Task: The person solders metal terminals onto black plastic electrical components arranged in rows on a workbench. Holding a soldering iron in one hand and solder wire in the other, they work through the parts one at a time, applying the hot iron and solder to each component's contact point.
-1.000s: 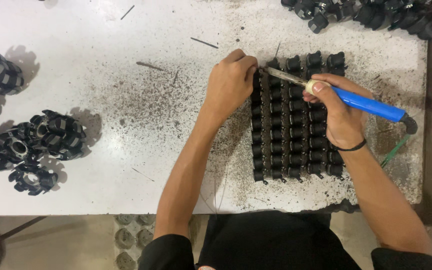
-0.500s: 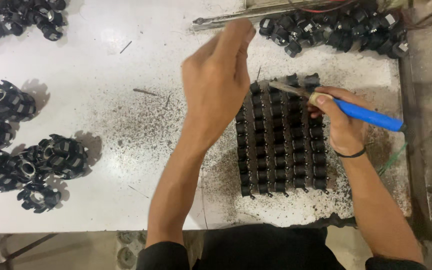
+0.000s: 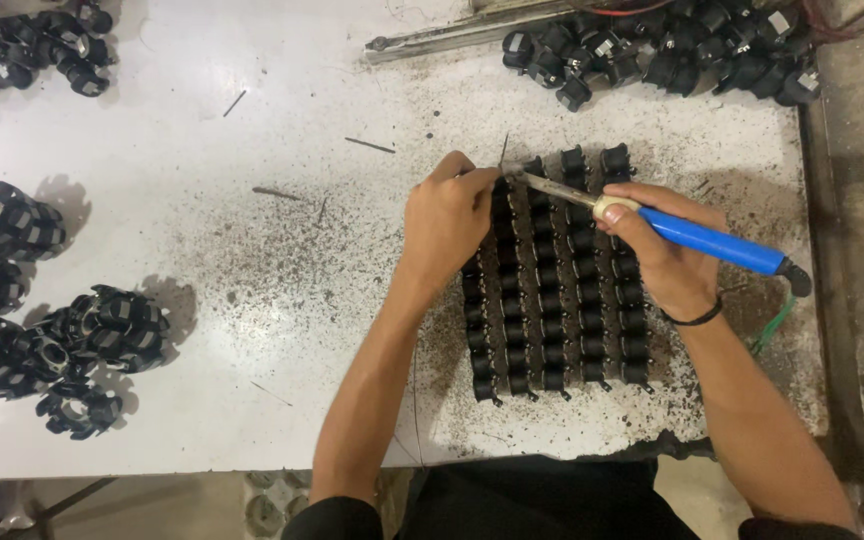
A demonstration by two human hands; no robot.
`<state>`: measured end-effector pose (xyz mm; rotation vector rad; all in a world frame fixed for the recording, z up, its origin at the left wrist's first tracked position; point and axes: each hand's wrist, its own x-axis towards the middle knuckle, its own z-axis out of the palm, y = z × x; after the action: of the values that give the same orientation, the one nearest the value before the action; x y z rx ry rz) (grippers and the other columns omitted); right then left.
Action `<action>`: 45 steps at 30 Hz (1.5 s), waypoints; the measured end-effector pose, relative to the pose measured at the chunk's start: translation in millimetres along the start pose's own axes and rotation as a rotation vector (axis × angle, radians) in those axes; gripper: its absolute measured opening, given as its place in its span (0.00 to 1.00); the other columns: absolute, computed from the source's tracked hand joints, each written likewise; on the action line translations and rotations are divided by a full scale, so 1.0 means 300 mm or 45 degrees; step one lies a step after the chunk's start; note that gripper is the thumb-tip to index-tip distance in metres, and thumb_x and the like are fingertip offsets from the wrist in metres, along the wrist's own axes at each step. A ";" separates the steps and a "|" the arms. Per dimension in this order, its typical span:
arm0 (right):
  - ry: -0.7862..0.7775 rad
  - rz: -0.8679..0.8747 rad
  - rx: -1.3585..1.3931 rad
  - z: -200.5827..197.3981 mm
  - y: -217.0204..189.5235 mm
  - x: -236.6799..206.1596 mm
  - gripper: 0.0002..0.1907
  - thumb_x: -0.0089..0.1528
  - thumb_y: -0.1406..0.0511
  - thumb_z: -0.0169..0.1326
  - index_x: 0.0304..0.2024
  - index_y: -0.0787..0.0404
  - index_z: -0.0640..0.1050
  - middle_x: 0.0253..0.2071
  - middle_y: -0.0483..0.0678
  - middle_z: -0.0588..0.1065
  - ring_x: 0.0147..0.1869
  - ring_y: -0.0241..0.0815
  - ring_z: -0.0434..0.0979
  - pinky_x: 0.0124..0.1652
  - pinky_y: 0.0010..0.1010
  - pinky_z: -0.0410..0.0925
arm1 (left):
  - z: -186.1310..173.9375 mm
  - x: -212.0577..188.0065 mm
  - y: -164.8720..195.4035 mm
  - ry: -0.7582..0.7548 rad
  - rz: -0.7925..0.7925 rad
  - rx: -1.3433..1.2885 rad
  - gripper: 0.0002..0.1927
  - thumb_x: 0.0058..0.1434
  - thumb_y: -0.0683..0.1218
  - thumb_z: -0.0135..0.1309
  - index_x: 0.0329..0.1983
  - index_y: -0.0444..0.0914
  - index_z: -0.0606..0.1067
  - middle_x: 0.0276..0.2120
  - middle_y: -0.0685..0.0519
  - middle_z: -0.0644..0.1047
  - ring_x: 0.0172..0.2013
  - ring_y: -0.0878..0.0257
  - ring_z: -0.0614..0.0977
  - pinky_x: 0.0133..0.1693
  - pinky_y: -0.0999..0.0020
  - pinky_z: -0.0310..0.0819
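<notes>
Gripping a blue-handled soldering iron [image 3: 697, 238] like a pen, right hand [image 3: 664, 255] closed round the plastic handle near its pale collar, bare metal shaft angled up and left so the tip meets the top corner of a tight block of small black plastic parts [image 3: 552, 290]. Lined up in neat rows directly under and between both hands, likely so each part can be reached in turn without shifting the block. Left hand [image 3: 447, 230] curled just beside the tip, fingertips pinched on a thin dark wire [image 3: 503, 152] that stands up past the knuckles, apparently fed toward the hot tip; heel of that hand resting on the block's left edge, probably for steadiness. Thin dark band on the right wrist. Green cord trailing from the handle's end, right of the right hand. White bench [image 3: 282, 250] beneath, smooth but peppered with dark gritty specks, densest around the block. Glossy black ring-shaped clusters [image 3: 102, 330] well to the left of the left hand. Loose heap of black parts [image 3: 652, 50] beyond both hands, beside a long grey metal bar [image 3: 452, 38].
</notes>
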<state>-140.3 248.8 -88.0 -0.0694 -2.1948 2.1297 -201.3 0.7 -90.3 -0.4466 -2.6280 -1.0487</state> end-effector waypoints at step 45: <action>0.041 -0.150 0.262 -0.052 -0.025 -0.022 0.11 0.70 0.70 0.58 0.50 0.74 0.80 0.41 0.57 0.80 0.41 0.44 0.83 0.45 0.31 0.77 | -0.048 0.006 0.041 -0.001 -0.011 -0.006 0.03 0.60 0.38 0.56 0.36 0.33 0.76 0.36 0.44 0.76 0.29 0.44 0.81 0.31 0.51 0.78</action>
<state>-132.0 263.7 -80.2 0.0375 -1.8993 2.2568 -196.3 -0.5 -71.9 -0.4368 -2.6315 -1.0575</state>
